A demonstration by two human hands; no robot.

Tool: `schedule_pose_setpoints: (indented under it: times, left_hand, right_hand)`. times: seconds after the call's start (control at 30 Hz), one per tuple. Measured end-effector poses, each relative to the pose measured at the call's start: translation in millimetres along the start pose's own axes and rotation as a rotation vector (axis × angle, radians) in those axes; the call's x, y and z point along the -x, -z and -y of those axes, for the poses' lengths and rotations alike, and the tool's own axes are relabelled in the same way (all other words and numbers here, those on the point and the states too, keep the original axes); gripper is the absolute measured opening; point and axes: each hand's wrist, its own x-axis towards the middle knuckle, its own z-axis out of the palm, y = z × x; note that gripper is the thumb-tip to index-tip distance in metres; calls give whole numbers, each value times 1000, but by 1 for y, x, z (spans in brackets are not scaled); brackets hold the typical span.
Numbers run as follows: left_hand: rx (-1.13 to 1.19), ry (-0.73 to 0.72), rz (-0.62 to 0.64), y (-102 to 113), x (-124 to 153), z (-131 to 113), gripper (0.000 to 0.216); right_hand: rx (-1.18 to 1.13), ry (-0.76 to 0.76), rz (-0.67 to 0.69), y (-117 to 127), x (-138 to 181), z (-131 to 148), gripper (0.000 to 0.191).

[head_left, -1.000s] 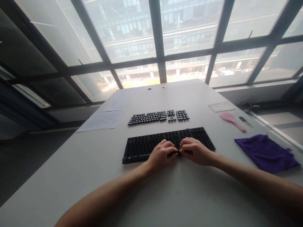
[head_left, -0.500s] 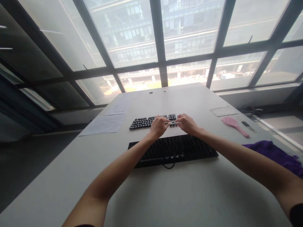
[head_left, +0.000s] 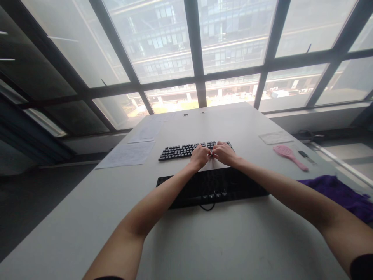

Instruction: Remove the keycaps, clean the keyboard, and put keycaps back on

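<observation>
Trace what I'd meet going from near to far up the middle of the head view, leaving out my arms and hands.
Loop of cable → black keyboard → rows of black keys → dark round spot → window.

White table (head_left: 186, 241) beneath bright windows (head_left: 233, 35)

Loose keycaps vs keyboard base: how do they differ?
The keycaps are many small pieces in rows; the keyboard base is one long slab. The keycaps lie nearer the window than the keyboard base. The keyboard base shows a cord; the keycaps show none. Both are dark, on the white table.
</observation>
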Motion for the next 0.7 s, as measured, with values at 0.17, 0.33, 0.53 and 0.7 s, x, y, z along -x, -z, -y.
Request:
schedule_pose_setpoints:
  times: [0.17, 0.33, 0.53, 0.7]
  left_hand:
    - [48, -8, -27, 13, 9, -2, 9]
    - [165, -59, -59, 31, 49, -16, 9]
    - [429, -171, 0, 28, 110, -51, 9]
    - [561, -152, 16, 18, 126, -67, 7]
  right_hand:
    - [-57, 6, -33, 7, 2, 3, 12]
    - [-241, -75, -147, 27, 47, 13, 7]
    - [-645, -184, -156, 46, 136, 32, 2]
    - [-722, -190, -137, 46, 168, 44, 3]
